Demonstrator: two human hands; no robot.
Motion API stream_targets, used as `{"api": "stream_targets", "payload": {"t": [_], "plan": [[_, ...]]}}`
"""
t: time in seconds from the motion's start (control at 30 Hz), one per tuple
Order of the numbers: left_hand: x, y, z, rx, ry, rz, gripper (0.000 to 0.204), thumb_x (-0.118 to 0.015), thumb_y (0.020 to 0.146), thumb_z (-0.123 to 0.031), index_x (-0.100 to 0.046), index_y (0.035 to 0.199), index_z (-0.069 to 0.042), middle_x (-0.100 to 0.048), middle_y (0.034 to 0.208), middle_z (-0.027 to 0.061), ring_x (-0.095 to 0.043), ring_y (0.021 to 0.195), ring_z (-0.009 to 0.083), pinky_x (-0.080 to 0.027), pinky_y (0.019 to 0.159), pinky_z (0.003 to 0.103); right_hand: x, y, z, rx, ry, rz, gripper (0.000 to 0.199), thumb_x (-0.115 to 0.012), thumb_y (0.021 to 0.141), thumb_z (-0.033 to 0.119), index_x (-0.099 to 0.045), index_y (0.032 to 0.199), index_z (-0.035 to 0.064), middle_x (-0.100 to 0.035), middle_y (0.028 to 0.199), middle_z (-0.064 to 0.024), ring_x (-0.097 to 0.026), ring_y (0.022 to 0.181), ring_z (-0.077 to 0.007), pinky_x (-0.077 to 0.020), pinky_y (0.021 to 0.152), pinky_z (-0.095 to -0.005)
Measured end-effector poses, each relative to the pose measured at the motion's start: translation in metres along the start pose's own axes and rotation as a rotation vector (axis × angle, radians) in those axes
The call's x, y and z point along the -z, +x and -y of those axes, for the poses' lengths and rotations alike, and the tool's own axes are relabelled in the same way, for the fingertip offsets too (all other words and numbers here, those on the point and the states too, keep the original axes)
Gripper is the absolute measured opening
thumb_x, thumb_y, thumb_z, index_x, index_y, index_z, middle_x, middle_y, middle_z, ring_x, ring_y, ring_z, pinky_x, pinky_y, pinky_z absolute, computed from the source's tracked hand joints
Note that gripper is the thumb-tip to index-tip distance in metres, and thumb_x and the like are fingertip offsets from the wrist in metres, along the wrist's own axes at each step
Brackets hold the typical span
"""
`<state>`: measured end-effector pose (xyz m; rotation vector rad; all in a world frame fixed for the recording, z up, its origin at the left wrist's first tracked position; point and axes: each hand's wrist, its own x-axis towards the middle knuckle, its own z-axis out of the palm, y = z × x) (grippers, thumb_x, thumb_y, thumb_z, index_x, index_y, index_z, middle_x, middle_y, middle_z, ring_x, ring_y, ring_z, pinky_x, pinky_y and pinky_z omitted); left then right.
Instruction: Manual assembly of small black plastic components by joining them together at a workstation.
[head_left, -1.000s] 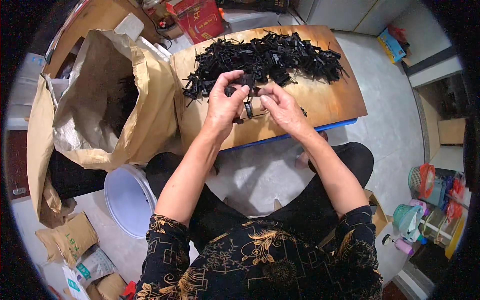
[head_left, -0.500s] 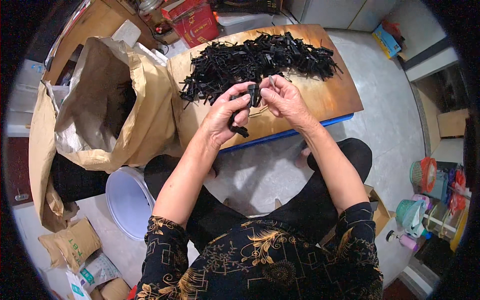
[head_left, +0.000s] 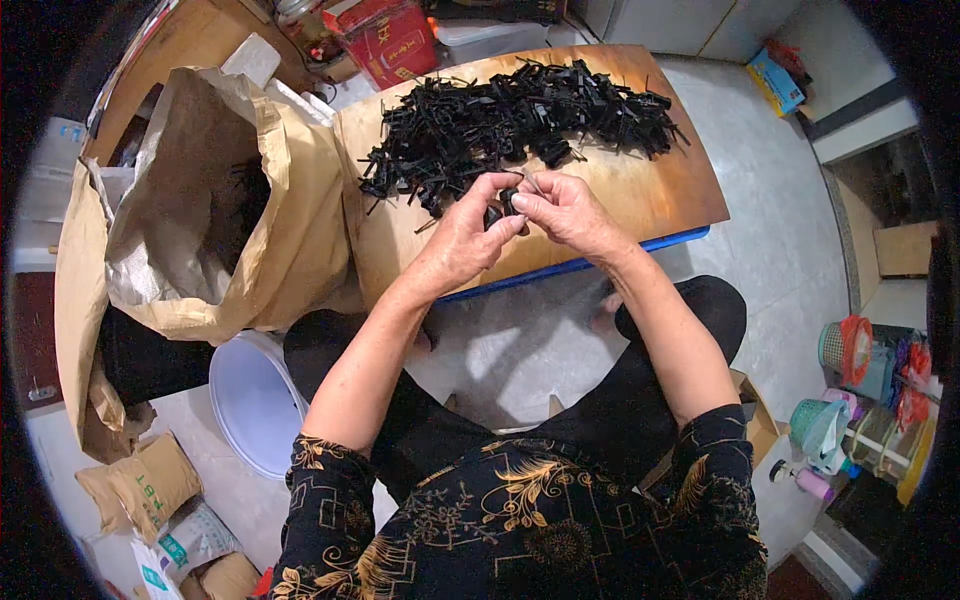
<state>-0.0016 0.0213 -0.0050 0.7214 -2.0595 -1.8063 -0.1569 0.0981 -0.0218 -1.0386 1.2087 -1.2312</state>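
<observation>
While a big paper sack (head_left: 215, 215) gapes at the left, the wooden surface (head_left: 640, 190) carries a black clip pile (head_left: 515, 120). Left hand (head_left: 462, 238) and right hand (head_left: 562, 208) pinch one clip (head_left: 503, 204) between them, just below the pile.

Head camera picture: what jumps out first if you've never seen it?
A big heap of black plastic pieces sprawls across the wooden board. Just below it, the left hand and right hand pinch one small black piece together. A large open brown paper sack stands to the left.
</observation>
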Motion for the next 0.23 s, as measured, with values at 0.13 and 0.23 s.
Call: {"api": "stream_targets", "payload": {"t": [0.13,0.23], "plan": [[0.007,-0.002,-0.001,0.06,-0.04,0.012,0.035,-0.056,0.086,-0.012,-0.043,0.117,-0.006,-0.054,0.083,0.0025,-0.047,0.057,0.0072,-0.04,0.049,0.021,-0.01,0.002,-0.002,0.026,-0.063,-0.091,0.018,-0.055,0.089,0.028,-0.055,0.088,0.01,-0.041,0.06,0.0095,-0.033,0.047,0.0005,-0.024,0.04,-0.016],[0.013,-0.001,0.004,0.107,-0.123,-0.043,0.036,-0.057,0.087,-0.016,-0.042,0.12,-0.011,-0.055,0.078,-0.0002,-0.043,0.051,0.0045,-0.034,0.042,0.019,-0.012,0.003,-0.005,-0.03,0.022,-0.067,0.024,-0.052,0.091,0.032,-0.056,0.088,0.0075,-0.046,0.061,0.0069,-0.034,0.047,-0.0011,-0.0268,0.04,-0.0183]]}}
